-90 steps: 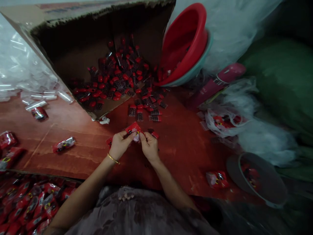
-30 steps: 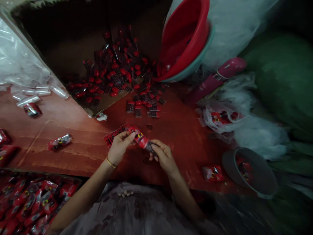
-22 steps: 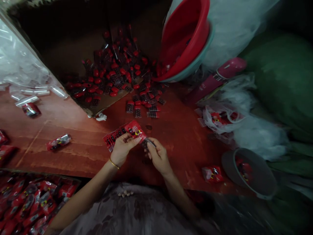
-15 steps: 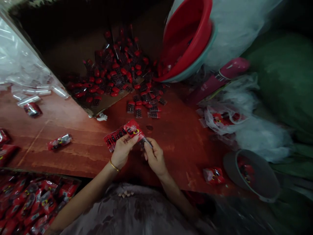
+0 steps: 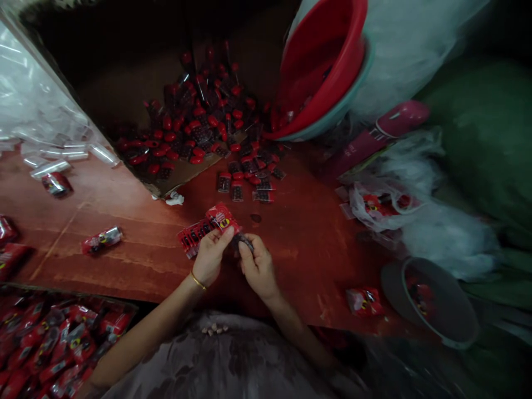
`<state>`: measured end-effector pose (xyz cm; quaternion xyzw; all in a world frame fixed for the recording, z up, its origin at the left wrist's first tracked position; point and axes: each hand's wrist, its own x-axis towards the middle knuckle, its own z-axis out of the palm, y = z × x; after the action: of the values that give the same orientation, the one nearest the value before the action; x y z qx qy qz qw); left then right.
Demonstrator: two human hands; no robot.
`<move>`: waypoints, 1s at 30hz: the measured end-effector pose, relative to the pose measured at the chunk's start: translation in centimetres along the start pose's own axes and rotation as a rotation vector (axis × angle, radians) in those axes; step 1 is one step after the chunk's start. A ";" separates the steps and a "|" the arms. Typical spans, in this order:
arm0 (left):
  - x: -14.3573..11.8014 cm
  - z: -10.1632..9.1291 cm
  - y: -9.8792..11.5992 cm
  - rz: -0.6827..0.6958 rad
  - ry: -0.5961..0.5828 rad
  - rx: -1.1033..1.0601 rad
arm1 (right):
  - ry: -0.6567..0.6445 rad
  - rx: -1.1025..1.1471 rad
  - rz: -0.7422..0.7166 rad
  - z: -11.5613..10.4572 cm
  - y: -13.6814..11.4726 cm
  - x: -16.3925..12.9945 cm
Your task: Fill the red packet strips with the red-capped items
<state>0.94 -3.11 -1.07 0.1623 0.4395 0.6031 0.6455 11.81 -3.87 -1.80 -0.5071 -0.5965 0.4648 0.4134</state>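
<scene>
Mid-cycle packing. Our left hand pinches a red sleeve atop a fanned stack; our right hand grips a dark piece at the sleeve's mouth, just above the table. We judge the insertion half done. Finished packs fill the lower left; many loose pieces remain in the box.

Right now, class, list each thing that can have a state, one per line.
Left hand: gripping a fan of red packets.
Right hand: pinching a dark piece.
Cardboard box: on its side, open, contents spilling.
Red basin: tilted.
Grey bowl: upright.
</scene>
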 end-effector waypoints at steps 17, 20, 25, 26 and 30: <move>0.4 -1.2 1.8 -0.025 0.053 -0.003 | -0.222 0.288 0.057 1.2 0.3 2.1; 0.3 -1.8 2.0 -0.069 0.000 -0.018 | -0.222 0.227 0.087 1.6 0.5 2.9; 0.0 -4.3 3.7 -0.198 0.034 -0.101 | -0.273 -0.112 -0.104 3.5 -0.9 5.2; -0.2 -5.1 4.2 -0.225 0.057 -0.098 | -0.304 -0.226 -0.192 3.9 -1.4 5.9; -1.0 -8.3 6.6 -0.184 0.245 -0.114 | -0.282 -0.688 -0.509 4.8 -2.5 11.1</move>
<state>-9.51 -5.20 -0.47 0.0099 0.4931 0.5806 0.6478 4.97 6.37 -0.17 -0.3837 -0.8728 0.1875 0.2364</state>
